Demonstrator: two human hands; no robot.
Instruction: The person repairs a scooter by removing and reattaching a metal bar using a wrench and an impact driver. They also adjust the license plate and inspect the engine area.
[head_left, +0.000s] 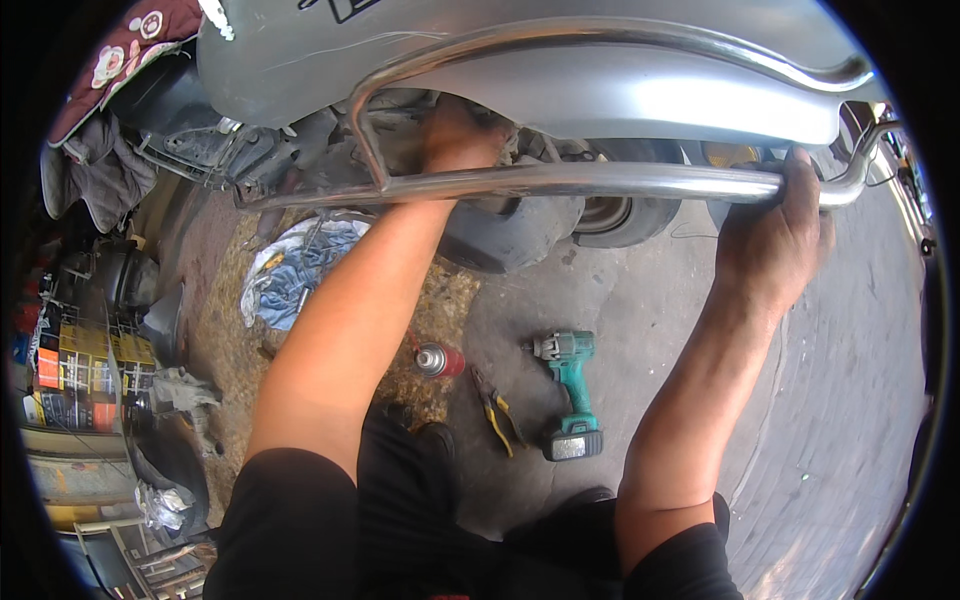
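A chrome tubular guard bar (580, 182) runs along the underside of a silver body panel (640, 85), across the upper part of the view. My right hand (775, 240) is wrapped round the bar near its right end, with the thumb over the top. Past the lower tube reaches my left hand (462, 135), under the panel's edge among dark mechanical parts. Motion smears it, and its fingers are partly hidden, so what it touches does not show. A dark rounded part (510, 235) and a wheel (625, 215) lie below the bar.
On the ground are a teal cordless driver (572, 385), yellow-handled pliers (495, 410), a red spray can (440, 360) and a bundle of blue cloth (300, 275). Stacked boxes (90, 370) and loose parts line the left side. A maroon patterned cover (125, 55) hangs at upper left.
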